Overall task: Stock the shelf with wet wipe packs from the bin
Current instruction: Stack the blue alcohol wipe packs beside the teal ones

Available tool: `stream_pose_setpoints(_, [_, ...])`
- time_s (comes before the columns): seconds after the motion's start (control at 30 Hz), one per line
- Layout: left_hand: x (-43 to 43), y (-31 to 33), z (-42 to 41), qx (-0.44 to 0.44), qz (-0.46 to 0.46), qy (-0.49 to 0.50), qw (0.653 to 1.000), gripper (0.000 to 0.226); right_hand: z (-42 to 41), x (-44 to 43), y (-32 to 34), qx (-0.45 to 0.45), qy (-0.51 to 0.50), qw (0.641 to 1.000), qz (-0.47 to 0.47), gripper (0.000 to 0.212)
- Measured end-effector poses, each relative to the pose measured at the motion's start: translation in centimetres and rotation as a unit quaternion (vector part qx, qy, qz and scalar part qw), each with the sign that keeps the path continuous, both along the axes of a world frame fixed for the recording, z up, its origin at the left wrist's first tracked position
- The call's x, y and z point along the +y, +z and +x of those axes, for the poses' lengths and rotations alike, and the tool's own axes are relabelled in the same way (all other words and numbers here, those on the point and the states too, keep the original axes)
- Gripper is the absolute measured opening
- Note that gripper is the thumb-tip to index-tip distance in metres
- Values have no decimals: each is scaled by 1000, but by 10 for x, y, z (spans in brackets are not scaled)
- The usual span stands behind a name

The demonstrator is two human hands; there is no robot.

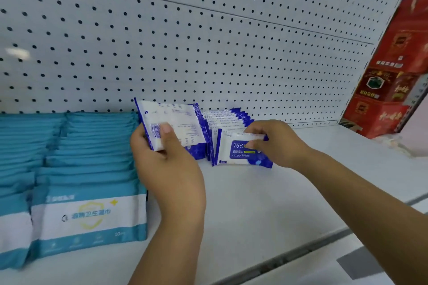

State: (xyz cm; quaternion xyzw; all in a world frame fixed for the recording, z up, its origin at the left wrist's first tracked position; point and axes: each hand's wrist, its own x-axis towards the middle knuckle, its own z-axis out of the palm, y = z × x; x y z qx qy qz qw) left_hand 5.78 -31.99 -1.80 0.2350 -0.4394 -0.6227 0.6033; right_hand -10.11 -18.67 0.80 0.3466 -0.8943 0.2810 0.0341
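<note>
Now at the shelf (266, 203), a person's left hand (166, 169) grips a blue-and-white wet wipe pack (176, 122), thumb pressed on its barcode side, fingers curled behind; the pack rises tilted from the hand toward twelve o'clock, clear of the shelf board; the right hand (275, 143) pinches the upper edge of the front pack (238, 152), which stands upright on the shelf at that hand's eight o'clock, label facing out; behind it, toward eleven o'clock, a row of matching packs (222, 118) stands on edge, running back to the pegboard wall (185, 41); the held pack hangs just beside that row, at its nine o'clock; by the look of them these are light, soft film pouches, slick on the faces and yielding under a squeeze, likelier to flop or slide than to break; the crimped end seams and short edges seem the surest places to take hold, thumb on one face, fingers on the other; a standing pack probably topples easily, so a steadying hand on the front one makes sense; teal wipe packs (88, 152) fill the shelf at nine o'clock; red boxes (389, 76) stand at two o'clock; the bin is out of view.
</note>
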Motion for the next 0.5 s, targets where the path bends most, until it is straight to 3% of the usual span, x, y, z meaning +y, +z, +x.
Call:
stream_pose_setpoints(0.2, [5,0,0,-8,-14,9,1000,17,-13,-5,-20,136,46,987,64,45])
stream_pose_setpoints(0.33, [6,-2,-2,-22,-18,9,1000,20,-17,0,-37,207,68,974,57,70])
stream_pose_setpoints(0.5, [6,-2,-2,-15,-17,6,1000,21,-18,-11,-44,215,58,975,9,80])
